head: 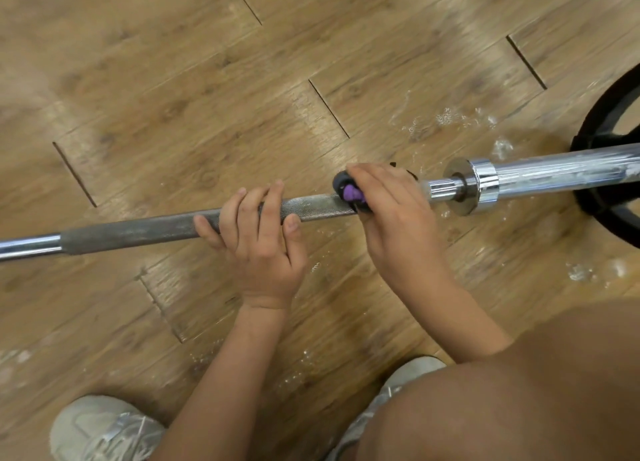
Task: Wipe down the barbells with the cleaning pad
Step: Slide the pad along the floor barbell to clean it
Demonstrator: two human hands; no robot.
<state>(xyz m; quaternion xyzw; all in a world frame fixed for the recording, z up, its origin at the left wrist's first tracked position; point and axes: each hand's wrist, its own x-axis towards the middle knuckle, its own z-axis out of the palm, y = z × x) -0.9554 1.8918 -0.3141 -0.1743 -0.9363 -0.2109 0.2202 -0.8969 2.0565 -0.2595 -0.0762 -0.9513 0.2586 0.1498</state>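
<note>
A steel barbell [138, 232] runs across the view from left to right, with a dark knurled grip section and a chrome collar and sleeve [519, 180] at the right. My left hand [259, 232] grips the knurled section with fingers curled over the top. Just to its right, my right hand [391, 211] holds a dark cleaning pad with a purple part [349, 193] wrapped round the bar, close to the collar. Most of the pad is hidden under my fingers.
The floor is wood-look planks [207, 79] with white foam or residue specks [450, 121] near the sleeve. A black weight plate or stand [602, 138] sits at the right edge. My two pale shoes [104, 429] and a knee [519, 391] fill the bottom.
</note>
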